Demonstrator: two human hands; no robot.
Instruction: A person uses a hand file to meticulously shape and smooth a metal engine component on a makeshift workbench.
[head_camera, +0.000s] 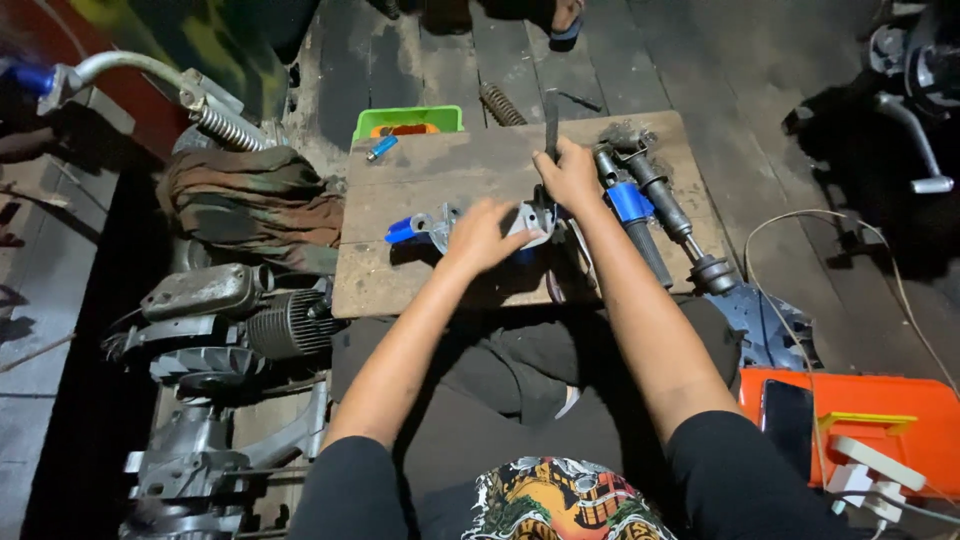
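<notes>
Carefully, I pin the grey metal bracket (525, 222) flat on the wooden board (420, 180) with my left hand (480, 235); right hand (568, 175) grips the dark file (551, 120), strokes kept level.

— What's the floor like?
— Dark, worn wooden planks (760, 90), running up the frame, dimly lit, brightest around the middle.
— And the surroundings?
— A low wooden board serves as bench (400, 200) at centre. Left of it, a camouflage cloth (250, 200) over engine parts (240, 320). A green tray (408, 120) at top centre; an orange case (870, 410) at lower right.
</notes>
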